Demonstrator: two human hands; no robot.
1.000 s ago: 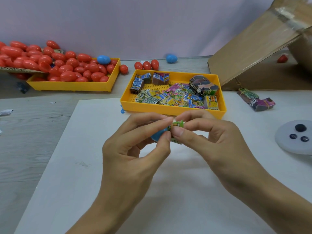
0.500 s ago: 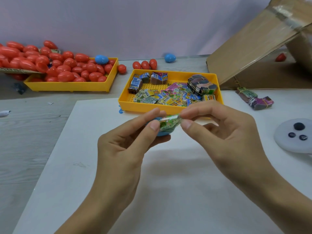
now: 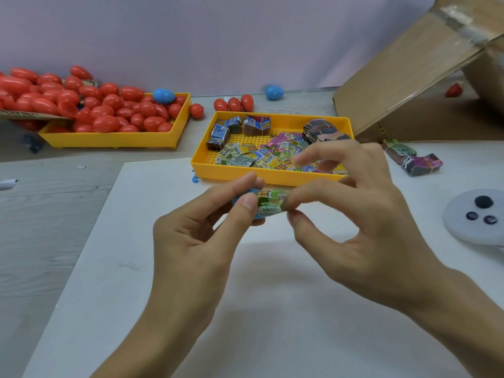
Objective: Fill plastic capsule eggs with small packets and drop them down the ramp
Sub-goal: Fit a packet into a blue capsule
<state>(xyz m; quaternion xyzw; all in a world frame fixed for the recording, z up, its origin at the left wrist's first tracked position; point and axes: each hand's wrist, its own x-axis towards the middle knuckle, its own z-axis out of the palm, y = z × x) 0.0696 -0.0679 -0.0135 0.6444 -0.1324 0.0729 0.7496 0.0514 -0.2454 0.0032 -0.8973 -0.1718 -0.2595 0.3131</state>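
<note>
Two hands (image 3: 196,241) (image 3: 362,236) around green packet (image 3: 270,201), blue egg (image 3: 245,196)

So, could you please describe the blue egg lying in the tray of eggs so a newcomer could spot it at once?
Find the yellow tray at far left, heaped with red eggs. At its back right corner, atop the heap, lies the blue egg, the only blue one in that tray.

Small printed paper packets (image 3: 261,156) in the yellow plastic tray (image 3: 234,174) carry print. It is too blurred to read. No other text is legible.
</note>
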